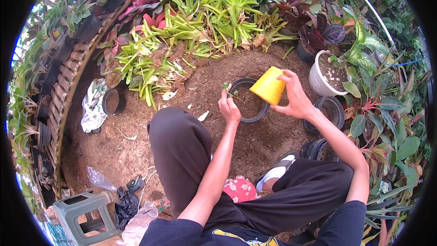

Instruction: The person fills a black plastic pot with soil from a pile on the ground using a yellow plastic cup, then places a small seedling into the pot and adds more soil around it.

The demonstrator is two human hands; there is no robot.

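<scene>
My right hand point(294, 95) grips a yellow plastic pot point(268, 85) by its base and rim, tilted over the right side of a round black pot point(254, 120) that stands on the ground with soil in it. Between the fingers of my left hand point(229, 108) is a small green plant cutting point(226, 87), at the left rim of the black pot. Thin stems with little leaves point(235, 93) show beside these fingers, over the soil. What the yellow pot holds inside cannot be seen.
Uprooted green bromeliads point(205, 17) lie heaped beyond the pot. At right stand a white planter point(317, 78) and stacked black pots point(336, 109). A small black pot point(111, 101) sits by a crumpled plastic bag point(94, 109) at left. A grey stool point(85, 208) and a plastic cup point(152, 208) are lower left.
</scene>
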